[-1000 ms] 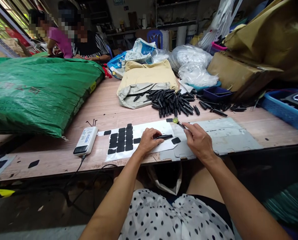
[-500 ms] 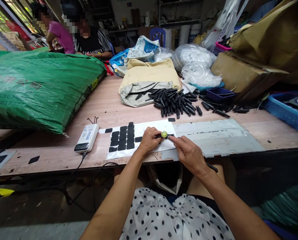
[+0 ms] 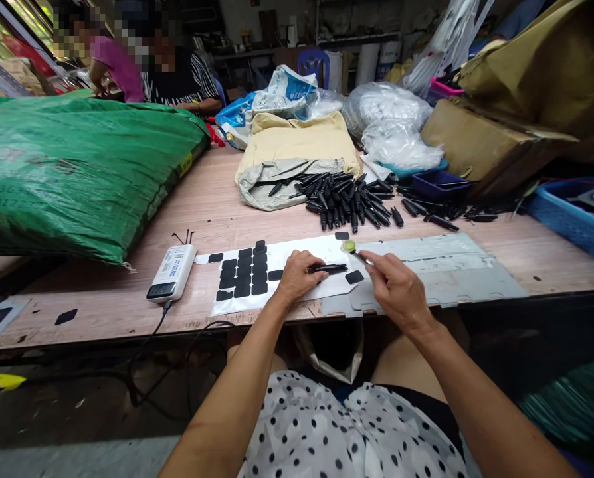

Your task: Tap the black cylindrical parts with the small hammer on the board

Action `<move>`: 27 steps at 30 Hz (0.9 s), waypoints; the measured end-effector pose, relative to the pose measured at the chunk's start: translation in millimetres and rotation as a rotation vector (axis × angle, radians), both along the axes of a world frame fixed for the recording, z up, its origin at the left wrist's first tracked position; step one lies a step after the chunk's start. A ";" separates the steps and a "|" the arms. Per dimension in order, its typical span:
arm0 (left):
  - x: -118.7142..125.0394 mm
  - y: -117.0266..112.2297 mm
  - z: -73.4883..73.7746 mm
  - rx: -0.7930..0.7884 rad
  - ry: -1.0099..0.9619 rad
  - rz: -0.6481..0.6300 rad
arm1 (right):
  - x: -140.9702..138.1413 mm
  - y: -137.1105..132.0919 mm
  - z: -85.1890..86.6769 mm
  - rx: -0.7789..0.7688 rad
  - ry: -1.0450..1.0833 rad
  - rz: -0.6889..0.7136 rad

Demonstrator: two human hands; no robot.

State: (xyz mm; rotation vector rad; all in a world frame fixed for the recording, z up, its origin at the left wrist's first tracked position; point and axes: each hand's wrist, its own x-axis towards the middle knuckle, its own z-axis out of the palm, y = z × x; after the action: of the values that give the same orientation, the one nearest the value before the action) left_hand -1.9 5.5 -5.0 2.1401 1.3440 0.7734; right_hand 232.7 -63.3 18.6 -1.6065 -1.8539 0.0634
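My left hand (image 3: 297, 273) pinches a slim black pen-like part (image 3: 329, 268) and holds it flat on a white backing sheet (image 3: 297, 255). That sheet carries several black pads (image 3: 244, 273) in rows. My right hand (image 3: 394, 287) grips a thin tool with a small yellow-green disc (image 3: 349, 246) at its tip. The tip sits just right of the black part, above a loose black pad (image 3: 354, 277). A grey sheet (image 3: 441, 265) lies under my right hand.
A pile of black pen-like parts (image 3: 347, 198) spills from a tan sack (image 3: 297, 153). A white power bank (image 3: 171, 272) lies left of the sheet, a big green sack (image 3: 78, 172) beyond. Boxes (image 3: 481, 143), plastic bags and blue bins (image 3: 566, 212) crowd the right. Two people sit far left.
My right hand has drawn the disc-tipped tool off the black part and moved it up and to the right. A black pad under it shows again. My left hand keeps the part still.
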 end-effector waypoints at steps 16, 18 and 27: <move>1.6 -1.1 -0.4 0.002 0.072 -0.008 | 41.0 46.8 -35.0 0.051 -0.322 -0.103; 2.6 -0.4 0.3 0.005 0.109 -0.006 | 41.6 47.6 -35.8 0.054 -0.328 -0.105; 16.1 -83.7 46.1 -0.144 0.128 -0.354 | 41.5 46.5 -36.1 0.063 -0.350 -0.111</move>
State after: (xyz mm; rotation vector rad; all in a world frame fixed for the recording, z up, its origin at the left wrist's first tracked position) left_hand 14.2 -78.2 41.1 2.2533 1.0029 0.3937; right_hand 274.2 -16.8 -17.5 -1.7588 -1.9951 -0.3419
